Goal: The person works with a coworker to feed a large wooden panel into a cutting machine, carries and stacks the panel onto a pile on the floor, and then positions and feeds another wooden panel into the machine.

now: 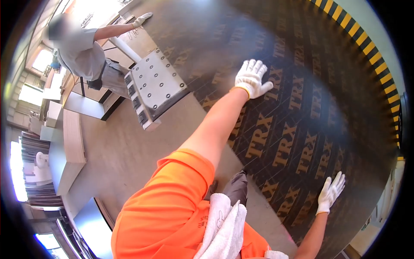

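Note:
A large dark panel printed with repeated gold "TRX" lettering fills the right half of the view. My left hand, in a white knit glove, lies on its face with the fingers stretched out and the thumb apart. Lower down and to the right, my right hand rests on the same panel, also gloved, its fingers extended. Neither hand holds anything. A blurred bright streak of glare crosses the panel's upper part.
A co-worker at the upper left reaches a gloved hand to the panel's far edge. Beside the panel stands a grey table with round studs. Yellow-black striping curves along the right. Stacked boards stand left.

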A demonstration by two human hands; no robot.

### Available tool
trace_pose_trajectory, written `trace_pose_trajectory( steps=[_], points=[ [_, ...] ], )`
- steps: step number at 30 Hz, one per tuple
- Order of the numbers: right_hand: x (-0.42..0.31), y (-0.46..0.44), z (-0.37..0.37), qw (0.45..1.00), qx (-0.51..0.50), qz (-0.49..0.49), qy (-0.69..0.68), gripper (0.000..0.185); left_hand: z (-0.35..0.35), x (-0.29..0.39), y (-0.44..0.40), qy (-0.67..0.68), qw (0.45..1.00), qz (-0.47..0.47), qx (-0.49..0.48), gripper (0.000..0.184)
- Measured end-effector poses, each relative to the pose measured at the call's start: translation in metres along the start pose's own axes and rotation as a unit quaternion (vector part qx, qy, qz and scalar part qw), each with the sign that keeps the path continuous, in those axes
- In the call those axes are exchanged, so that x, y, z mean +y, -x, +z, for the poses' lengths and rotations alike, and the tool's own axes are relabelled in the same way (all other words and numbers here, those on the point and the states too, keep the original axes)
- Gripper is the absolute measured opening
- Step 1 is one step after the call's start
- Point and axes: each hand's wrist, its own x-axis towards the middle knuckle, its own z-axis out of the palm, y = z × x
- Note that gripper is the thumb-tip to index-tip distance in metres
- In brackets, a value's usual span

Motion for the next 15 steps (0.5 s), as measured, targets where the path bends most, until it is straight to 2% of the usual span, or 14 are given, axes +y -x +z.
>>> trace_pose_trajectory(
  steps=[7,9,11,15],
  points=[
    [0.01,-0.229,0.027,0.999,0.008,-0.048,0.004,0.07,0.014,-0.022,-0.164,-0.002,0.996,-0.055,0.075,0.088],
    [0.005,-0.284,0.034,0.999,0.01,-0.049,0.0,0.072,0.009,-0.029,-0.194,0.0,0.996,-0.075,0.051,0.088],
    [-0.014,-0.323,0.038,0.998,0.016,-0.055,-0.022,0.072,-0.001,-0.035,-0.203,0.009,0.995,-0.093,0.027,0.088],
    [-0.023,-0.337,0.037,0.998,0.026,-0.061,-0.002,0.07,0.017,-0.036,-0.208,-0.005,0.993,-0.062,0.098,0.083]
  ],
)
